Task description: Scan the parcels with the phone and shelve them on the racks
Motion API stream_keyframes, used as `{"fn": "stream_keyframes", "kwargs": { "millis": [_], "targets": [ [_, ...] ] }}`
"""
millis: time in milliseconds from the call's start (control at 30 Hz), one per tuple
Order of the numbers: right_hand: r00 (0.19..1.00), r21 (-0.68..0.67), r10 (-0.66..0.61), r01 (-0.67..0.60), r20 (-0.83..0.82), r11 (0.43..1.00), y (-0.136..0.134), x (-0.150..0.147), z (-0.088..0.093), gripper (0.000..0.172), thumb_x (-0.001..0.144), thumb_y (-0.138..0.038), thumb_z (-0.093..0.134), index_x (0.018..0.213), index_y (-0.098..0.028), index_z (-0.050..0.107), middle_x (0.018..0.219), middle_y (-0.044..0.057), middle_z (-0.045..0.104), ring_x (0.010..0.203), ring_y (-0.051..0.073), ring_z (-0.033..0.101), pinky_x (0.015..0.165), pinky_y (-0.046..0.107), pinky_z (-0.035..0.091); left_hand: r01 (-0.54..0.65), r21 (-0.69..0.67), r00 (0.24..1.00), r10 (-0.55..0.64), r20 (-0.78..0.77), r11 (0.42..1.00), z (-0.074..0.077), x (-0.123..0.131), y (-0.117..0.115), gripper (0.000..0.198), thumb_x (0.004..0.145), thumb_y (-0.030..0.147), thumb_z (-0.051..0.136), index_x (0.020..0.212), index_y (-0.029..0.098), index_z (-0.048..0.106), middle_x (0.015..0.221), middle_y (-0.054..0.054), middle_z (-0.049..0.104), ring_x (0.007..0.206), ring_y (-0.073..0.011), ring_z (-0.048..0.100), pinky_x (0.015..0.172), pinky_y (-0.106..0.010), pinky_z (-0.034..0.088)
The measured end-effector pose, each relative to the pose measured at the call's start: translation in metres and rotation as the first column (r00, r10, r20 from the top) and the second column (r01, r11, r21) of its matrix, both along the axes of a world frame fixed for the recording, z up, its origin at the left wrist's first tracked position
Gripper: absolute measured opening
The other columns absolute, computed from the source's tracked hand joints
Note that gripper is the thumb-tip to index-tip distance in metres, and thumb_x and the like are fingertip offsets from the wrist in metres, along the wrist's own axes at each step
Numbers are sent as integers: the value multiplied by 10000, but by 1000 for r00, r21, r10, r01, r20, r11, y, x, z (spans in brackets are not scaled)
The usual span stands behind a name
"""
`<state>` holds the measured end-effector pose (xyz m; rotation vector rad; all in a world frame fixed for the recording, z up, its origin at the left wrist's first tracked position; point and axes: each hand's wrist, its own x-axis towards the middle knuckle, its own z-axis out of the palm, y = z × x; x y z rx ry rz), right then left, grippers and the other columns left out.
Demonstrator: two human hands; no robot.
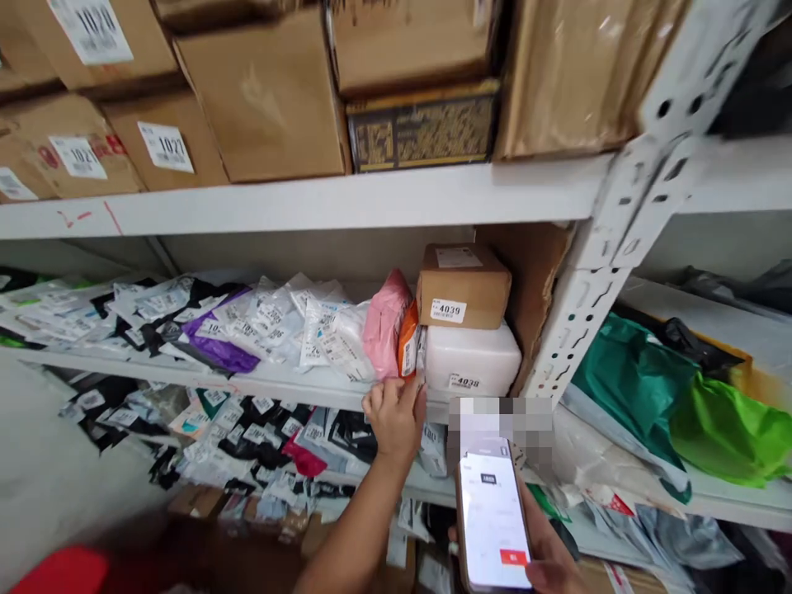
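My left hand reaches to the front edge of the middle shelf, its fingers bent and slightly apart. Its fingertips are just below an orange packet and a pink plastic parcel; whether they touch the orange one I cannot make out. To the right, a white wrapped parcel labelled 4038 bears a brown carton labelled 4039. My right hand, lower right, is wrapped round a smartphone with its lit screen facing me. Part of the view above the phone is blurred out.
Clear and white bagged parcels and a purple bag lie left along the shelf. Brown cartons fill the shelf above. A white perforated post stands right, with green bags beyond. More parcels lie below.
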<state>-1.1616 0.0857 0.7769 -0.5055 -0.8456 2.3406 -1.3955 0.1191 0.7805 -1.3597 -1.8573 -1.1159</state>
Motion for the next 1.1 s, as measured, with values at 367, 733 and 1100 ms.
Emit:
{"fn": "stream_keyframes", "kwargs": {
  "millis": [367,733,1100],
  "targets": [
    [980,216,58,-99,189,971,-4,-54,-111,611,838,-475,717,1353,-258,471,1318,91,580,1194,281,548,936,392,475,507,589,-765,13,644,629,-119,19,-127,743,868,753,218,1439,311,391,1315,-139,559,1142,-323,572,875,-473,479],
    [929,299,-20,-98,369,949,-15,-123,-167,460,650,-234,762,1055,-219,544,971,23,646,948,278,596,898,430,456,454,419,-770,110,628,787,-139,-12,-149,772,844,762,333,1485,333,284,1371,-133,549,1175,-317,580,922,-496,467],
    [883,157,-73,-1,464,988,-24,-107,-165,390,770,-359,606,1131,-214,577,1056,54,664,882,268,623,774,380,494,473,371,-746,140,651,799,-139,15,-155,787,866,730,341,1531,367,128,1438,-132,481,1116,-313,602,771,-434,549]
  ]
}}
